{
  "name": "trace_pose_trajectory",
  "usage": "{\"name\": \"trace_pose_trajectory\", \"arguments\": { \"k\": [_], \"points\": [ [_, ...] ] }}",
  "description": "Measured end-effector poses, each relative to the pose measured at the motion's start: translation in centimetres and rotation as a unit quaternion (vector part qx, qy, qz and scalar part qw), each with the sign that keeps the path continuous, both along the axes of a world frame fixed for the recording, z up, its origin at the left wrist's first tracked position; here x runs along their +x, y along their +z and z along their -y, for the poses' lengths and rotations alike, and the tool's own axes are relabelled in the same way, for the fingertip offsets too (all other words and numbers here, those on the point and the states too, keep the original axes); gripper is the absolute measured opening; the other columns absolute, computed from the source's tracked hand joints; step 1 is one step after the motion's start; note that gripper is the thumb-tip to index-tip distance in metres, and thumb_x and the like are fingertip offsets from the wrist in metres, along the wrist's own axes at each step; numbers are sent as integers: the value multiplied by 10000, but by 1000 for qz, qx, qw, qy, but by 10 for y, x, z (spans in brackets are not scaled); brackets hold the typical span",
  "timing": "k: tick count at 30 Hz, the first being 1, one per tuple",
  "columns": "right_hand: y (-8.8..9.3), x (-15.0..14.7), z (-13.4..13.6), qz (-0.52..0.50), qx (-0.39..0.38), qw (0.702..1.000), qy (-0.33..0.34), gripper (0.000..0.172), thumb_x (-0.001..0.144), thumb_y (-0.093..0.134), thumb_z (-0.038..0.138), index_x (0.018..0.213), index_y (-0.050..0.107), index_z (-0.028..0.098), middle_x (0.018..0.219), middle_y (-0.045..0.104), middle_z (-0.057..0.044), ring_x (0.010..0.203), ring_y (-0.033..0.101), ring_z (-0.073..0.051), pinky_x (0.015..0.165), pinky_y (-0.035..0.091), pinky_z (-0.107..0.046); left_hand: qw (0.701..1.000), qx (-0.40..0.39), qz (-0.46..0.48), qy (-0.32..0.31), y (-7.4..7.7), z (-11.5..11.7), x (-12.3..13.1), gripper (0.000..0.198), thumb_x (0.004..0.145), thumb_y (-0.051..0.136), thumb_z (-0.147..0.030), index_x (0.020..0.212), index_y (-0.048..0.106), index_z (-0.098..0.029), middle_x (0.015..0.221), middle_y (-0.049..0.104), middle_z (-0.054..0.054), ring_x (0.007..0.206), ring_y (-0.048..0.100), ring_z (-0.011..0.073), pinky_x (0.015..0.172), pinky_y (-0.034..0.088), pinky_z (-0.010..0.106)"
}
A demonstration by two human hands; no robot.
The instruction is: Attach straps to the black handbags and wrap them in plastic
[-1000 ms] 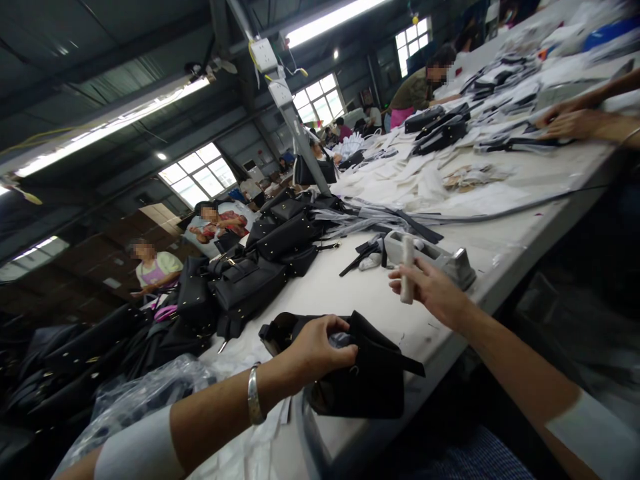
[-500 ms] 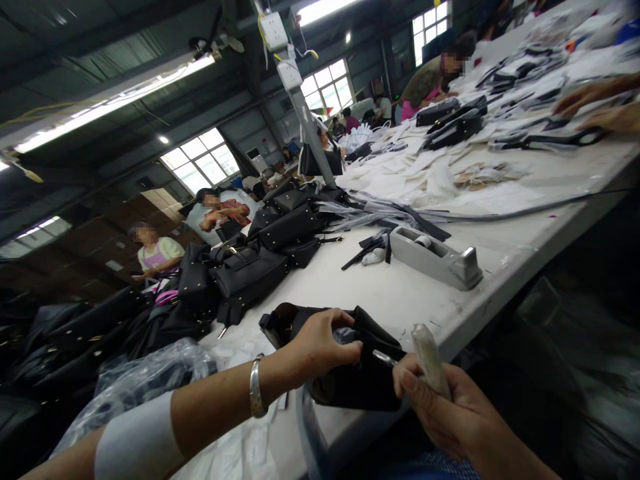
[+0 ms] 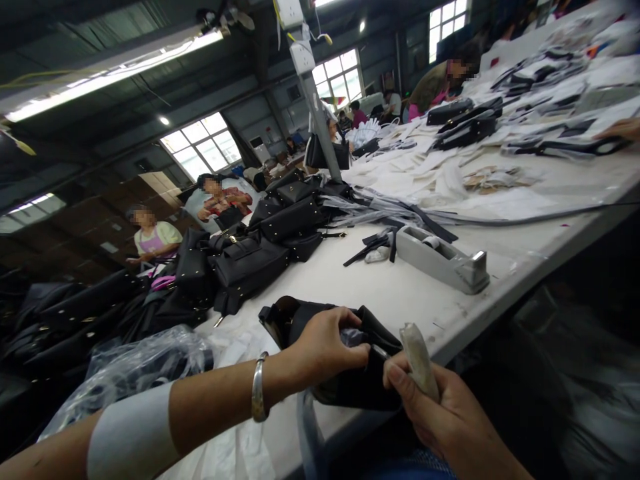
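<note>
A black handbag lies at the near edge of the white table. My left hand is closed on the bag's upper edge, pinching it beside some grey stuffing inside. My right hand is closed around a small whitish stick-shaped tool, its fingertips touching the bag's right side. A silver bangle sits on my left wrist.
A grey tape dispenser stands on the table beyond the bag. A pile of black handbags fills the left. Clear plastic wrapping lies near my left arm. White paper and black parts cover the far table; other people work behind.
My right hand came back from near the tape dispenser with the whitish tool and now rests against the bag. My left hand kept its grip on the bag.
</note>
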State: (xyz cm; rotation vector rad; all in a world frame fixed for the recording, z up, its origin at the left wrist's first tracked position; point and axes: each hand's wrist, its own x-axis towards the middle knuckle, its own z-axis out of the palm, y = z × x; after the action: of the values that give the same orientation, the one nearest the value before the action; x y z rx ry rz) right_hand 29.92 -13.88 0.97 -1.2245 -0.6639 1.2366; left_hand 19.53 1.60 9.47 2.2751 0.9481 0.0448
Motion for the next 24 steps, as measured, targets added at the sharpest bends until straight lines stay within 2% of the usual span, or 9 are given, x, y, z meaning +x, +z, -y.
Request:
{"name": "trace_pose_trajectory", "arguments": {
  "k": [4, 8, 14, 19, 21, 24],
  "points": [
    [5, -3, 3, 77, -10, 997, -20, 530, 832, 539, 732, 796, 638, 212, 492, 271, 63, 401, 261, -90, 359, 201, -246, 1000, 11, 20, 7, 2, 6, -3, 321, 693, 726, -299, 976, 717, -147, 963, 757, 91, 883, 689, 262, 786, 510, 333],
    [13, -10, 6, 104, -23, 993, -53, 558, 816, 547, 743, 754, 649, 197, 516, 306, 50, 439, 285, -95, 385, 227, -240, 999, 7, 35, 5, 7, 14, -5, 293, 725, 726, -270, 991, 718, -148, 930, 765, 69, 857, 696, 235, 775, 515, 311],
    [15, -20, 5, 7, -27, 997, -78, 564, 787, 595, 746, 778, 607, 182, 486, 291, 83, 427, 266, -67, 394, 200, -203, 999, 10, 52, 2, 7, 20, -8, 239, 757, 717, -227, 988, 726, -168, 975, 773, 51, 942, 700, 228, 841, 511, 312],
    [20, -17, 3, -169, -36, 984, -52, 474, 786, 668, 671, 794, 534, 217, 442, 195, 146, 370, 99, -23, 341, 121, -165, 998, 33, 44, 3, 6, 23, -11, 225, 764, 727, -224, 981, 729, -169, 975, 769, 58, 937, 695, 237, 857, 510, 337],
    [19, -19, 2, -165, -40, 984, -50, 492, 777, 667, 688, 793, 537, 213, 430, 196, 149, 364, 102, -21, 338, 117, -165, 998, 37, 43, 1, 4, 24, -12, 230, 763, 731, -219, 987, 731, -168, 983, 769, 59, 942, 694, 238, 868, 509, 344],
    [12, -23, 0, -73, -34, 995, -61, 566, 755, 639, 749, 775, 570, 187, 430, 252, 123, 373, 197, -31, 361, 146, -172, 998, 36, 45, -4, 1, 23, -12, 244, 774, 727, -224, 1012, 732, -168, 988, 770, 56, 949, 694, 233, 877, 510, 343]
  ]
}}
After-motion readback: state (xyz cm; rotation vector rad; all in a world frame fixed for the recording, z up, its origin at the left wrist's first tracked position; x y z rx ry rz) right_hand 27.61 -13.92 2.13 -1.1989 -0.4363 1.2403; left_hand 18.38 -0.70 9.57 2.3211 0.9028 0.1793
